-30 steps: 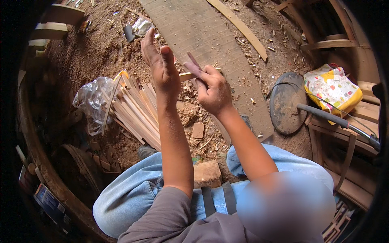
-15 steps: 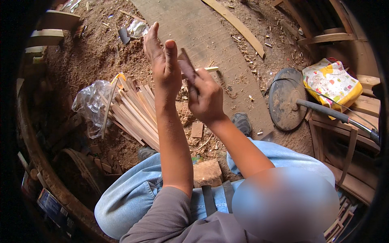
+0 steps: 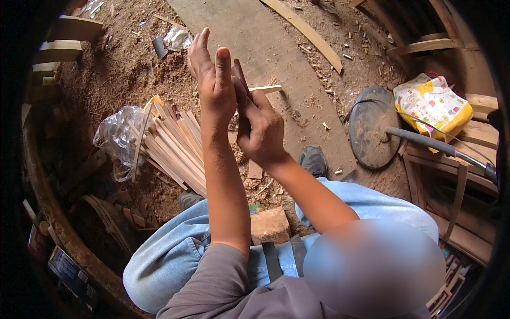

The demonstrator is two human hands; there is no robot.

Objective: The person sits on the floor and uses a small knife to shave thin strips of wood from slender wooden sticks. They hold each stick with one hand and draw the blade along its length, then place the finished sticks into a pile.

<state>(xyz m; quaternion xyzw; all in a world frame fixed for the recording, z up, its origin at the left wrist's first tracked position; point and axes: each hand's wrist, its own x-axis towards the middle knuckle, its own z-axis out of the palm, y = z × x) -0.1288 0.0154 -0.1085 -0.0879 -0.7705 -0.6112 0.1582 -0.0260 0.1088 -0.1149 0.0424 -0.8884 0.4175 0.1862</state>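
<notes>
My left hand (image 3: 212,80) is raised with fingers stretched upward and thumb apart. Just right of its palm, my right hand (image 3: 261,127) is closed around a dark brown strip (image 3: 239,72), possibly abrasive sheet, pressed close to the left hand. A pale wooden stick (image 3: 265,88) sticks out crosswise behind both hands; what supports it is hidden. Below and left lies a fanned bundle of thin wooden strips (image 3: 170,149) beside a crumpled clear plastic bag (image 3: 119,138).
A dusty board (image 3: 319,122) lies ahead on the shaving-strewn floor (image 3: 95,90). On the right are a round metal base with a pole (image 3: 372,146), a yellow printed bag (image 3: 433,103) and wooden frames (image 3: 459,186). A wooden block (image 3: 268,226) sits between my legs.
My right hand has moved left and slightly down with the dark strip, closer to my left hand. My left hand has risen slightly.
</notes>
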